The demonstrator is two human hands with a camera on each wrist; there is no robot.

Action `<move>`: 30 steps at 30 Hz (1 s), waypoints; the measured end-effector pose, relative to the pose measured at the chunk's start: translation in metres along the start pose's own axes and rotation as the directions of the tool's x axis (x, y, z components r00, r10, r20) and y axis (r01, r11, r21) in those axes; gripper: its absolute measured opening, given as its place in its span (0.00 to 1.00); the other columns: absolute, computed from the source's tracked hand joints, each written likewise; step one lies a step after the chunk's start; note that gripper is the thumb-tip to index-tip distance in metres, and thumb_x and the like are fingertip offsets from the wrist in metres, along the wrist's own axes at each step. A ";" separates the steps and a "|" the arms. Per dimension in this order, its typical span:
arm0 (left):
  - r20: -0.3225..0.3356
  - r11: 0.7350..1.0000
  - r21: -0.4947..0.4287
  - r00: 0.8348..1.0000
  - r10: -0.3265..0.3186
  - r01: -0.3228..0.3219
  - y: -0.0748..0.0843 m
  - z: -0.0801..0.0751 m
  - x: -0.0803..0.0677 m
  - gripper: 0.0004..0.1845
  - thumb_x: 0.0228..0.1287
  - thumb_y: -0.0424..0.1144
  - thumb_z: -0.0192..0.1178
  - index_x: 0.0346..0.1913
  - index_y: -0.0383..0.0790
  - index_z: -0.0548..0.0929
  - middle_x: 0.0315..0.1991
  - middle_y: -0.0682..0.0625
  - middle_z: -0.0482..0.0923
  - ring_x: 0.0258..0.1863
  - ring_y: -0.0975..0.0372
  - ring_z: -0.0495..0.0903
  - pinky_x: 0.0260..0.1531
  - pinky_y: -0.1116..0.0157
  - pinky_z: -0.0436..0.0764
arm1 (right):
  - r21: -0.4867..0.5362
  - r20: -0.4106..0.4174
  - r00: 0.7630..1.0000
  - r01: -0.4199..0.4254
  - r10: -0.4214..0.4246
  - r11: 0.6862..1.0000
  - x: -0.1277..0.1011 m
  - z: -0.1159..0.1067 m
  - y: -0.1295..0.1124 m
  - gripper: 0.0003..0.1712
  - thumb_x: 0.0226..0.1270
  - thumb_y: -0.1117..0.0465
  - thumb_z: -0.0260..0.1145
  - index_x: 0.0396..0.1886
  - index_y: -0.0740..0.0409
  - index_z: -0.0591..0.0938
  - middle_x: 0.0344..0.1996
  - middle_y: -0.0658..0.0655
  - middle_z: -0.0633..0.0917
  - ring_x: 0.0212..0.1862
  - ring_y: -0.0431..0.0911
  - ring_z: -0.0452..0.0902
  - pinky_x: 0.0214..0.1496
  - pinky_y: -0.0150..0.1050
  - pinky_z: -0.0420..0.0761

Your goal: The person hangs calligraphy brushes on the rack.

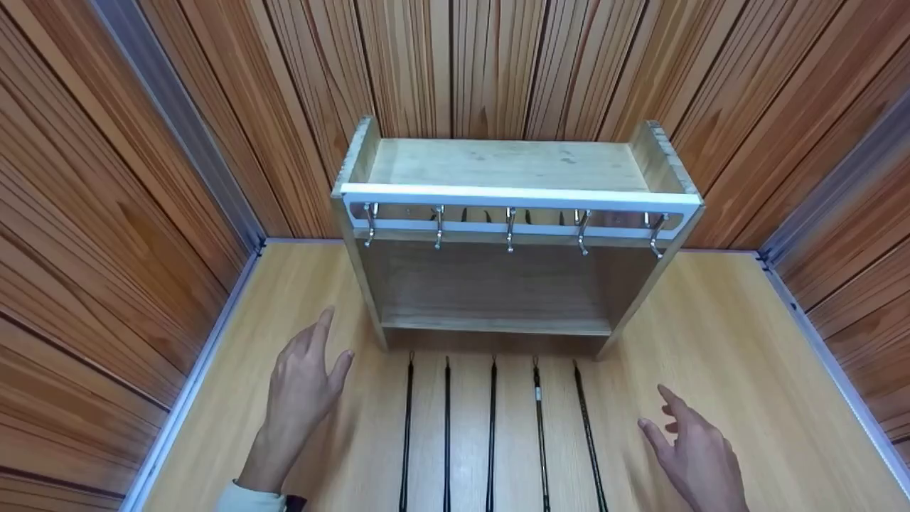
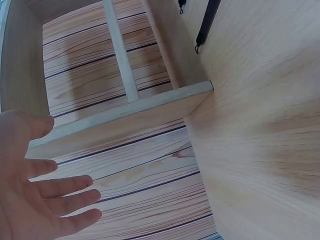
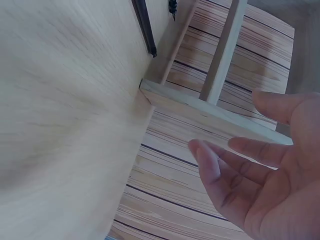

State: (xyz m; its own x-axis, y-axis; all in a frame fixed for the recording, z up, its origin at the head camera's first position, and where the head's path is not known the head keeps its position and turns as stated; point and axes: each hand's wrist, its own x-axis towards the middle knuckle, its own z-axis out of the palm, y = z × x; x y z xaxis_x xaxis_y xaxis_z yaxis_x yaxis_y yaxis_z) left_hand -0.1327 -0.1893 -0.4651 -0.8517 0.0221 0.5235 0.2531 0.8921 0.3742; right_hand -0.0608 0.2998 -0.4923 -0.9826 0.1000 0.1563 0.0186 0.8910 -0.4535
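My left hand [image 1: 302, 377] hovers over the table left of the wooden rack, fingers extended and thumb apart, holding nothing. On the right side, my right hand [image 1: 700, 455] is also free, its fingers loosely bent. Between the hands, several thin black cord-like strips [image 1: 493, 427] lie side by side, each with a small loop at its far end; their near ends run out of the head view. One strip has a pale band [image 1: 538, 393]. Behind them stands the wooden rack [image 1: 498, 284], with a white rail [image 1: 519, 195] bearing several silver double hooks [image 1: 510, 231].
The rack has an upper shelf [image 1: 498, 160] and a lower shelf [image 1: 498, 323]. Wood-plank panels [image 1: 92, 213] enclose the table [image 1: 739, 327] at the back and both sides, with metal edging [image 1: 192, 384] along the joins.
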 end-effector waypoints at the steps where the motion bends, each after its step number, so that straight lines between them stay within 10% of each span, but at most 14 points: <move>1: -0.002 1.000 -0.006 1.000 0.002 -0.002 0.000 0.001 0.000 0.40 0.56 0.34 0.74 0.70 0.31 0.69 0.53 0.27 0.78 0.51 0.35 0.79 0.47 0.39 0.78 | 0.009 0.000 1.000 -0.005 0.005 1.000 -0.001 0.001 0.000 0.34 0.66 0.58 0.71 0.65 0.72 0.73 0.46 0.74 0.83 0.39 0.63 0.84 0.33 0.58 0.82; 10: 0.035 0.974 -0.216 0.997 -0.069 0.075 -0.003 0.009 0.012 0.42 0.60 0.30 0.70 0.75 0.35 0.62 0.68 0.32 0.68 0.62 0.39 0.72 0.53 0.42 0.76 | 0.059 0.075 0.995 -0.063 0.059 0.996 -0.002 0.011 0.002 0.33 0.67 0.57 0.70 0.65 0.72 0.73 0.52 0.74 0.81 0.46 0.65 0.82 0.40 0.60 0.81; 30: 0.083 0.911 -0.384 0.988 -0.130 0.152 0.003 0.027 0.033 0.40 0.66 0.34 0.66 0.76 0.38 0.57 0.62 0.32 0.73 0.48 0.44 0.81 0.38 0.47 0.83 | 0.156 0.193 0.966 -0.206 0.175 0.966 -0.008 0.034 0.017 0.35 0.69 0.51 0.67 0.64 0.73 0.72 0.41 0.62 0.86 0.37 0.53 0.84 0.36 0.51 0.82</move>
State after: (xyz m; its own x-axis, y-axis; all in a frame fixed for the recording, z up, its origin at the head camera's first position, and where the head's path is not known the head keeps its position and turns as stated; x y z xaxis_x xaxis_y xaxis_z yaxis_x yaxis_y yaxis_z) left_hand -0.1720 -0.1735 -0.4673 -0.9126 -0.0568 0.4050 0.2771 0.6424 0.7146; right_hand -0.0592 0.2990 -0.5306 -0.9812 0.1667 -0.0978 0.1915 0.7710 -0.6074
